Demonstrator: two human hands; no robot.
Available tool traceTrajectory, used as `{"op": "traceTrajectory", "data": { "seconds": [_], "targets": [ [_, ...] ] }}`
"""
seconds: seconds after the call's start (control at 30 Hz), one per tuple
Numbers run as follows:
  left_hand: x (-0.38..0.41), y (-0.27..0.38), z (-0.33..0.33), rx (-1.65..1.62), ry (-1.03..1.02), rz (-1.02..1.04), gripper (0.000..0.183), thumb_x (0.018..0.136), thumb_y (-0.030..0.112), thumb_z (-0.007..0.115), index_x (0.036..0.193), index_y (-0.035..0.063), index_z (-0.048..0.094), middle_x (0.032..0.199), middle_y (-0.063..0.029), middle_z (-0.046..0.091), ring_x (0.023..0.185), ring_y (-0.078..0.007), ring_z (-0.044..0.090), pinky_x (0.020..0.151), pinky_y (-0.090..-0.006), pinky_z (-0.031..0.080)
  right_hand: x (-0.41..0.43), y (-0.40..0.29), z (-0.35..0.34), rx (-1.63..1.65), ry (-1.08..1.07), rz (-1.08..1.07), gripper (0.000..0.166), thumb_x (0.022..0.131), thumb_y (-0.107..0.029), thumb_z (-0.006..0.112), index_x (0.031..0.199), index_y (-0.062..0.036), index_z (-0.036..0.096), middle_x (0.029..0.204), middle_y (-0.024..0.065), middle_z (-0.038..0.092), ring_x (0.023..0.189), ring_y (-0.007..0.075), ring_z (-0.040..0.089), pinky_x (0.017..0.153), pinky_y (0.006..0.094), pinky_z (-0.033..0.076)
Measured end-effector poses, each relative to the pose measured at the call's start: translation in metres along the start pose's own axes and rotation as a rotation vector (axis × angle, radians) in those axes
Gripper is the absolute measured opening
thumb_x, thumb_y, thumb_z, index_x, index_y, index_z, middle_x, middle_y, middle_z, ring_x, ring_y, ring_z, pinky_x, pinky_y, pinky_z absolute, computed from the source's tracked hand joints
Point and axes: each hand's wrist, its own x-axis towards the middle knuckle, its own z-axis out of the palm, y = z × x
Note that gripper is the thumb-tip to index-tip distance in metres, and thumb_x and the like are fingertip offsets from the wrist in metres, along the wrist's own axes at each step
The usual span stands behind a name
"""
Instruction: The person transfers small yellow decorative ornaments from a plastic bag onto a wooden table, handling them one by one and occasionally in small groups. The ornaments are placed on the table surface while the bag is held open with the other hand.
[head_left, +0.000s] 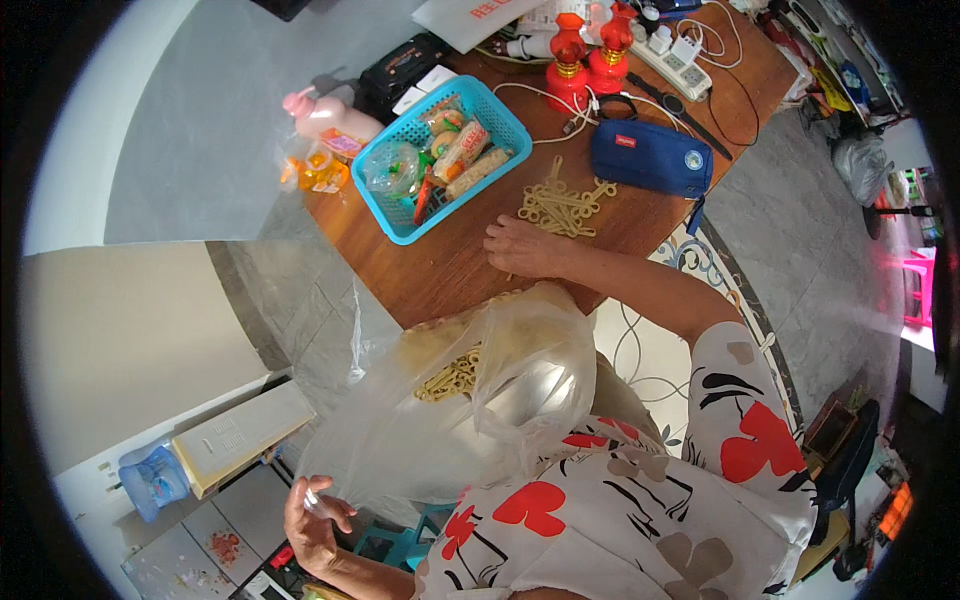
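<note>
My left hand (315, 525) is at the lower left, its fingers closed on the gathered edge of a large clear plastic bag (420, 450). The bag spreads over my lap, and small tan looped pieces (454, 375) show inside it. My right hand (525, 247) rests palm down on the wooden table (450, 277), fingers bent; whether anything is under them is hidden. Just beyond it lies a loose pile of similar tan looped pieces (562, 206). The tip of one thin tan piece shows beside the hand, towards the bag.
A blue plastic basket (442, 225) of wrapped snacks stands on the table, near a pink pump bottle (330, 120). A blue zip pouch (652, 157), two red lamps (568, 67), a watch (675, 109), white cables and a power strip (675, 67) lie farther along.
</note>
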Motion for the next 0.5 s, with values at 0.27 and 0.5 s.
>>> {"op": "traceTrajectory", "data": {
  "seconds": [0.27,0.5],
  "targets": [
    [0.0,-0.003,-0.003,-0.035,-0.026,-0.005,0.095,0.063,0.03,0.082,0.138,0.0003,0.033,0.126,-0.0235,0.048,0.059,-0.0159,0.058,0.07,-0.0341,0.051,-0.004,0.028,-0.014,0.978,0.534,0.685,0.016,0.074,-0.003,0.064,0.089,-0.0033,0.058,0.079,0.0061,0.06,0.075,0.0145,0.062,0.061,0.0299,0.051],
    [0.001,-0.002,-0.004,-0.036,-0.038,0.003,0.096,0.062,0.029,0.082,0.138,-0.0007,0.032,0.126,-0.0239,0.048,0.059,-0.0157,0.058,0.07,-0.0334,0.051,-0.082,0.009,-0.005,1.452,1.023,1.298,0.027,0.074,0.007,0.063,0.096,-0.0022,0.05,0.086,0.0097,0.057,0.069,0.0163,0.063,0.054,0.0261,0.053]
  ]
}}
